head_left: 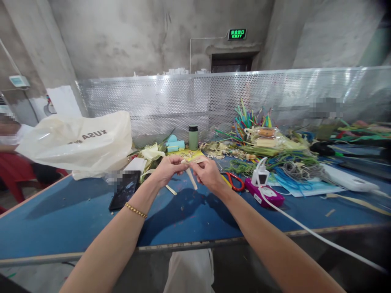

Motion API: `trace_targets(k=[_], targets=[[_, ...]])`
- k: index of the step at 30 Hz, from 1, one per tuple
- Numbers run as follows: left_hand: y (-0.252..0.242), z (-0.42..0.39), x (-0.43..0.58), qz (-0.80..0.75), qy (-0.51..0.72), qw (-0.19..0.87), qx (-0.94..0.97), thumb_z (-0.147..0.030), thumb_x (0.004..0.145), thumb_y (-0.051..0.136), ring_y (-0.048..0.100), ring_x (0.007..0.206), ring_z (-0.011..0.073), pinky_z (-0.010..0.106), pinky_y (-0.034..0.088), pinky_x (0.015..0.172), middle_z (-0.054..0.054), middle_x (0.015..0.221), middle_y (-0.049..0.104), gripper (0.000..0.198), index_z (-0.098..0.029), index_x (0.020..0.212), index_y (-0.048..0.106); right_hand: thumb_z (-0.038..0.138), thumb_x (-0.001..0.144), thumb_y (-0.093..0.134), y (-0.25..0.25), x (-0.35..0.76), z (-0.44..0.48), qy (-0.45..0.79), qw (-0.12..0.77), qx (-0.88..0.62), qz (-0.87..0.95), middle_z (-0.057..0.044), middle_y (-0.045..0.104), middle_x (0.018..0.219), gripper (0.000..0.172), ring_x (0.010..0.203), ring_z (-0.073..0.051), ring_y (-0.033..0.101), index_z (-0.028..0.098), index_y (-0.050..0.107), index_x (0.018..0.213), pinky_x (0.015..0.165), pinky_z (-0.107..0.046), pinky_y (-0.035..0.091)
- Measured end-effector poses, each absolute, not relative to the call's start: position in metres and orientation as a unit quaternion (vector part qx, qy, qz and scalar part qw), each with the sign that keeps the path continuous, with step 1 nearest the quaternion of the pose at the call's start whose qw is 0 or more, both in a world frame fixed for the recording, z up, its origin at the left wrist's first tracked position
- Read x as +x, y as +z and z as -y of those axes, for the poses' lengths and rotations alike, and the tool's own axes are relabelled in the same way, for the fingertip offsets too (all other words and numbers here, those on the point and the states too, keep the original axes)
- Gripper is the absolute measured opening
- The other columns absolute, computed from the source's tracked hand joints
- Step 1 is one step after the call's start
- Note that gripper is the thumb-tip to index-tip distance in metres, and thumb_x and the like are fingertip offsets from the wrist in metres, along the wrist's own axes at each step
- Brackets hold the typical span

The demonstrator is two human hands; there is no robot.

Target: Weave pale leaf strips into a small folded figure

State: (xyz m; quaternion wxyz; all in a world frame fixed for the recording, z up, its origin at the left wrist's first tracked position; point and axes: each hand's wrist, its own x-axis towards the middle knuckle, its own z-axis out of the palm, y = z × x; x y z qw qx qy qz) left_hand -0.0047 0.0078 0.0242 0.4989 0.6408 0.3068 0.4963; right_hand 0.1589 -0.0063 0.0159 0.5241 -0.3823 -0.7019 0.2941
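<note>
Above the blue table my left hand (pixel 170 169) and my right hand (pixel 208 174) meet, each closed in a pinch. Between them is a pale, flat strip (pixel 192 179), which looks like dried husk or straw. One end of it hangs below the fingertips, and the part inside the fingers is hidden. Another short pale strip (pixel 171 190) lies on the table under my left hand. Close by my right hand rest red-handled scissors (pixel 237 182). Behind my left hand is a heap of pale husks (pixel 152 152).
A tablet (pixel 125 190) and a large cream bag (pixel 76 142) are at the left. A green bottle (pixel 193 137) stands at the back. A purple power socket (pixel 264 193) with a white cable, coloured cords (pixel 301 169) and bundled stems (pixel 244 122) fill the right. A person (pixel 15 134) sits far left.
</note>
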Motion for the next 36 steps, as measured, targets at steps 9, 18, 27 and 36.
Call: trace_targets(k=[9, 18, 27, 36], targets=[[0.024, -0.006, -0.001, -0.298, 0.5, 0.553, 0.596, -0.029, 0.055, 0.082, 0.045, 0.05, 0.0062, 0.023, 0.032, 0.052, -0.002, 0.058, 0.054, 0.027, -0.012, 0.064, 0.063, 0.038, 0.08, 0.054, 0.012, 0.158, 0.002, 0.27, 0.544, -0.393, 0.691, 0.003, 0.055, 0.052, 0.023, 0.032, -0.008, 0.046, 0.018, 0.052, 0.069, 0.034, -0.02, 0.036], [0.021, -0.013, -0.005, -0.342, 0.509, 0.48, 0.627, -0.038, 0.061, 0.077, 0.044, 0.049, 0.0071, 0.022, 0.031, 0.05, -0.002, 0.052, 0.051, 0.032, -0.012, 0.059, 0.058, 0.036, 0.074, 0.059, 0.018, 0.156, 0.011, 0.394, 0.507, -0.396, 0.656, 0.001, 0.058, 0.054, 0.022, 0.035, -0.009, 0.049, 0.016, 0.055, 0.067, 0.033, -0.02, 0.039], [0.022, -0.016, -0.007, -0.358, 0.513, 0.5, 0.598, -0.034, 0.058, 0.078, 0.041, 0.046, 0.0062, 0.023, 0.027, 0.047, -0.003, 0.05, 0.049, 0.031, -0.012, 0.058, 0.057, 0.023, 0.068, 0.061, 0.013, 0.162, -0.002, 0.345, 0.507, -0.389, 0.687, -0.002, 0.065, 0.065, 0.011, 0.061, -0.014, 0.058, 0.015, 0.066, 0.064, 0.059, -0.025, 0.046], [0.02, -0.015, -0.009, -0.339, 0.466, 0.518, 0.632, -0.033, 0.059, 0.079, 0.043, 0.049, 0.0056, 0.022, 0.029, 0.049, -0.002, 0.054, 0.05, 0.029, -0.01, 0.062, 0.062, 0.031, 0.068, 0.065, 0.019, 0.166, 0.006, 0.355, 0.485, -0.367, 0.71, 0.003, 0.051, 0.055, 0.02, 0.053, -0.009, 0.043, 0.015, 0.057, 0.059, 0.051, -0.023, 0.033]])
